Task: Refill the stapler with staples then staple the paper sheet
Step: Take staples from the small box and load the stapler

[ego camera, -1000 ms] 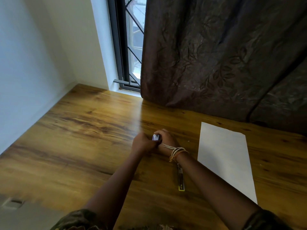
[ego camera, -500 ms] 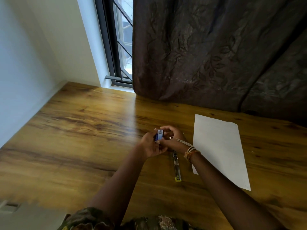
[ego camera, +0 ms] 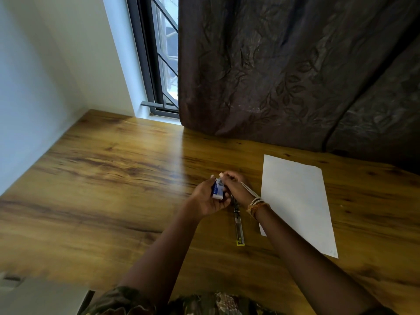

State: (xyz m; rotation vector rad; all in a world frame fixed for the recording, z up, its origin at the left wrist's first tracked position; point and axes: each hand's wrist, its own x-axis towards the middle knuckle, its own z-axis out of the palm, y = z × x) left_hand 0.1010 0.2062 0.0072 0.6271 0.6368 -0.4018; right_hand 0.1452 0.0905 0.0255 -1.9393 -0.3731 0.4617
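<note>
Your left hand cups the small blue-and-white staple box, fingers curled around it. Your right hand pinches at the box's top end, apparently working it open. Just right, the stapler lies opened flat on the table, not yet loaded as far as I can tell. Farther right, the paper sheet waits, apparently unstapled.

Dim room; daylight from window glares on table; wide-angle bending at edges, slight softness
</note>
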